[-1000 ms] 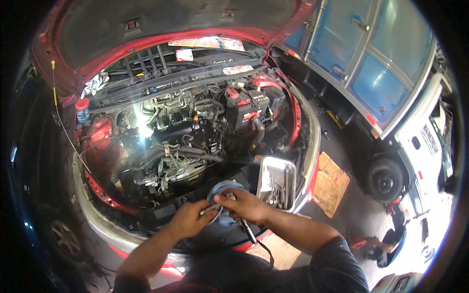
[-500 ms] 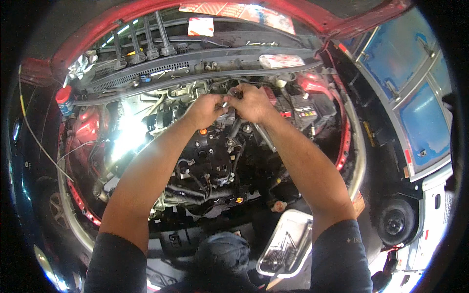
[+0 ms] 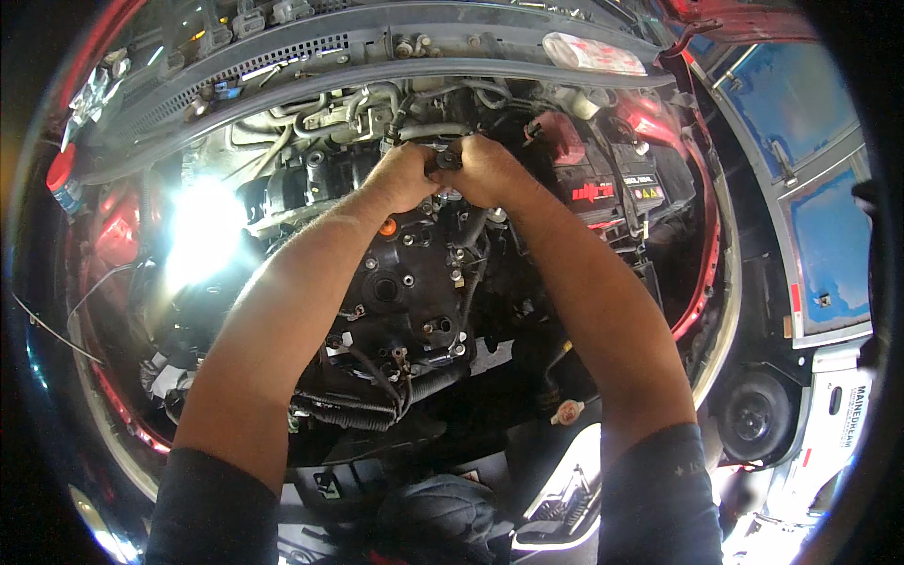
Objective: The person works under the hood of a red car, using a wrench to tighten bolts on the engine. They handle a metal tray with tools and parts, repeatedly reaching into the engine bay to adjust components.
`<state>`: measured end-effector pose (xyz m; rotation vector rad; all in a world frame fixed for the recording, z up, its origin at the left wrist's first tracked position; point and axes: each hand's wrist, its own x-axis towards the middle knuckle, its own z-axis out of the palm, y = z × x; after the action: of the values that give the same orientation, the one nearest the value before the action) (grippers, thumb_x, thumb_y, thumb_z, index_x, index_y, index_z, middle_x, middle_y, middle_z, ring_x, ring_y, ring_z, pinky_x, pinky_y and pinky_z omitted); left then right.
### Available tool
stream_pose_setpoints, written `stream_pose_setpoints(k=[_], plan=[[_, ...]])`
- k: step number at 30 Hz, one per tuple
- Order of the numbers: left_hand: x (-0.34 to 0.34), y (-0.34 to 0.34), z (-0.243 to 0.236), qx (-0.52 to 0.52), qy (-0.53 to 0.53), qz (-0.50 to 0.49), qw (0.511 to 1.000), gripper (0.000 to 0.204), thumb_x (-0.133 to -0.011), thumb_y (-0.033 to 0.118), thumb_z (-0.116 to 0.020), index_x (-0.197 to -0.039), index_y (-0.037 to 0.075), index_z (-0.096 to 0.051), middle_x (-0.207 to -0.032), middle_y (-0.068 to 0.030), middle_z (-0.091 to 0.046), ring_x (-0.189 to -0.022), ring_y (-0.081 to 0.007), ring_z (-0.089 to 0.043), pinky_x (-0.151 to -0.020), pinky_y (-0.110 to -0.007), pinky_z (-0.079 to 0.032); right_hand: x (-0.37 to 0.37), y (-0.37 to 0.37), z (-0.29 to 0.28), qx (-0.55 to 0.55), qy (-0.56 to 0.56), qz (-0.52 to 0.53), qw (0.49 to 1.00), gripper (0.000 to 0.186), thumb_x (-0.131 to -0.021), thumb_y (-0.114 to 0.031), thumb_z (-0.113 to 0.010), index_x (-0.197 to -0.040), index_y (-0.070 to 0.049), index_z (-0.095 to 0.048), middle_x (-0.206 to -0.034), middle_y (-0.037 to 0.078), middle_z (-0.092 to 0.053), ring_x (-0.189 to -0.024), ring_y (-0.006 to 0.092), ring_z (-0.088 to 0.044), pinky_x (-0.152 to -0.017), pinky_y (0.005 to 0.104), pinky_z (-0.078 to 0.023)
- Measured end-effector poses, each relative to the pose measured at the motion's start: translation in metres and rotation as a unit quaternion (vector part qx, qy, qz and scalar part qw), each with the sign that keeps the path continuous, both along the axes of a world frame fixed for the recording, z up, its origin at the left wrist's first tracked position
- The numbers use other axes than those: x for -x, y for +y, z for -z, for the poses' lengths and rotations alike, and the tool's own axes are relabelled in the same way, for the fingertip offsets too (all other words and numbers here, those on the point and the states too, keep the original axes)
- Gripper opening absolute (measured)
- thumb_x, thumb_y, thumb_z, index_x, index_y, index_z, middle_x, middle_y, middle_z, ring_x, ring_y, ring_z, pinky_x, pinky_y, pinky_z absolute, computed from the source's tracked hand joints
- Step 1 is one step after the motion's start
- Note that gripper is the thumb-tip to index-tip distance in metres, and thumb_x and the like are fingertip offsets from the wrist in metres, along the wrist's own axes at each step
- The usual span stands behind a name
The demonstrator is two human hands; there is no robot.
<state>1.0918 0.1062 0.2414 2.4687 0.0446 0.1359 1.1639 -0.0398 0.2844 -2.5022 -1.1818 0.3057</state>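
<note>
My left hand (image 3: 410, 177) and my right hand (image 3: 482, 171) meet over the back of a car engine, both closed. Between them is a dark, round-ended part (image 3: 445, 162) that the fingers of both hands grip; most of it is hidden, so its kind is unclear. Just below the left hand sits an orange cap (image 3: 387, 227) on the black engine cover (image 3: 386, 287). Hoses (image 3: 438, 130) run behind the hands. To the right of my right hand is the black car battery (image 3: 612, 193), with a red cover (image 3: 561, 138) at its far left corner.
A bright work light (image 3: 205, 231) glares at the left. A red-capped bottle (image 3: 64, 179) stands at the far left edge of the bay. A white package (image 3: 593, 55) lies on the cowl. A white tray (image 3: 556, 541) with metal parts lies near my right sleeve, beside a dark cap-like cloth shape (image 3: 438, 508).
The view has moved closer over the engine. My hands have drawn together around the dark part, and a shiny piece seen by my left fingers is now hidden.
</note>
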Motion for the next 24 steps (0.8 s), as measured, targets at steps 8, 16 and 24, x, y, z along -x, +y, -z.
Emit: stream_pose_setpoints(k=[8,16,24], plan=[[-0.003,0.009,0.004,0.048,0.01,0.033,0.998,0.029,-0.078,0.02,-0.07,-0.1,0.003,-0.065,-0.096,-0.0184,-0.068,-0.092,-0.0303,-0.066,-0.083,-0.039,-0.051,0.002,-0.013,0.01,-0.096,0.003,0.054,0.994,0.048,-0.079,-0.037,-0.07,-0.093,0.009,-0.065,-0.095,0.03,-0.065,-0.096,0.0413,-0.064,-0.086,0.0457,-0.05],[-0.005,0.016,0.015,0.013,0.036,0.02,0.999,0.029,-0.078,0.022,-0.072,-0.1,0.003,-0.066,-0.094,-0.0179,-0.068,-0.086,-0.0297,-0.066,-0.081,-0.038,-0.051,-0.002,0.003,0.007,0.032,-0.036,-0.04,0.998,0.039,-0.079,-0.031,-0.07,-0.092,0.005,-0.066,-0.091,0.026,-0.066,-0.092,0.039,-0.065,-0.083,0.0443,-0.051],[0.003,0.011,-0.009,0.013,-0.039,0.059,0.997,0.03,-0.082,0.024,-0.072,-0.104,0.004,-0.065,-0.097,-0.0146,-0.068,-0.089,-0.0249,-0.066,-0.082,-0.036,-0.051,0.018,0.004,-0.014,-0.043,-0.079,0.054,0.995,0.044,-0.086,-0.035,-0.066,-0.101,0.006,-0.064,-0.098,0.024,-0.066,-0.09,0.0396,-0.065,-0.08,0.0444,-0.051]])
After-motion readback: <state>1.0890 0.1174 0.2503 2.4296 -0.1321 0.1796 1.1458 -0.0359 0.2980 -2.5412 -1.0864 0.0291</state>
